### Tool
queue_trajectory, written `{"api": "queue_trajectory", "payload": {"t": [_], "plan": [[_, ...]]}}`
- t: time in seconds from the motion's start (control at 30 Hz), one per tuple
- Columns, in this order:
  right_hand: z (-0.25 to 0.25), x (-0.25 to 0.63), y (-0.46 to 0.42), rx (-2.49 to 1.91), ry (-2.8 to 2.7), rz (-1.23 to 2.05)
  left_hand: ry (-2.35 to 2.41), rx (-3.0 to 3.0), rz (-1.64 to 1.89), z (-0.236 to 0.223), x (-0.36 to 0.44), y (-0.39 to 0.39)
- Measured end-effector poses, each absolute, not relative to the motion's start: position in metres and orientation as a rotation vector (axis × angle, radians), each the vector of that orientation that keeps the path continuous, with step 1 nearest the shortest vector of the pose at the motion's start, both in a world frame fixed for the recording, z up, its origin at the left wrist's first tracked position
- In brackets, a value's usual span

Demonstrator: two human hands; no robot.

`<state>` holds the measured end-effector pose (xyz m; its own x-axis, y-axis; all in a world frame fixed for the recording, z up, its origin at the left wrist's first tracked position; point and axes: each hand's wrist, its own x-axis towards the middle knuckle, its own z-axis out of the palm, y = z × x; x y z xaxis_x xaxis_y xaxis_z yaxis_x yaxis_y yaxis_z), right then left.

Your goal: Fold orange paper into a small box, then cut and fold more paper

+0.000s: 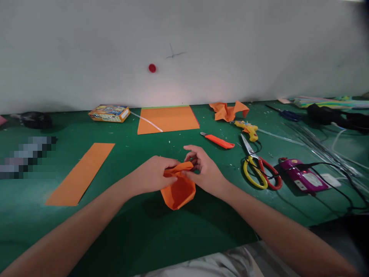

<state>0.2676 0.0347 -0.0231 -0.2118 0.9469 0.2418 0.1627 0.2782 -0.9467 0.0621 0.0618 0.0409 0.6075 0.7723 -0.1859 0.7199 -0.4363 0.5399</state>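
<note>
Both hands are on a folded orange paper piece [179, 191], shaped like a small open pouch, held above the green table. My left hand [152, 174] pinches its upper left edge between thumb and fingers. On the other side, my right hand [205, 169] grips the upper right edge, with the thumb low and the index finger raised. A folded flap of the same paper sticks up between the two hands. The paper's hollow side faces me. Parts of the fingertips are hidden behind the paper.
Left lies an orange paper strip [82, 173]. Behind are a small box [110, 114], orange sheets [168, 120] and crumpled orange paper [227, 111]. Rightward lie a utility knife [219, 141], yellow glue gun [248, 129], scissors [259, 165], a purple power adapter [304, 176] with cables, and wires [325, 146].
</note>
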Motion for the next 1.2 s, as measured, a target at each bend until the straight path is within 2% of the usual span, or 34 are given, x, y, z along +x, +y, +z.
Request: {"api": "queue_trajectory", "payload": {"t": [0.33,0.53,0.9,1.2], "plan": [[-0.013,0.269,0.027,-1.038,-1.785,1.091,1.183,2.322,0.100,0.042,0.060,0.061],[-0.009,0.272,0.028,-1.206,-1.728,1.089,1.192,2.225,0.115,0.044,0.059,0.061],[-0.006,0.267,0.027,-1.194,-1.679,1.032,1.073,1.833,0.360,0.046,0.064,0.063],[-0.009,0.265,0.028,-1.160,-1.710,0.999,1.141,1.880,0.479,0.046,0.068,0.061]]}}
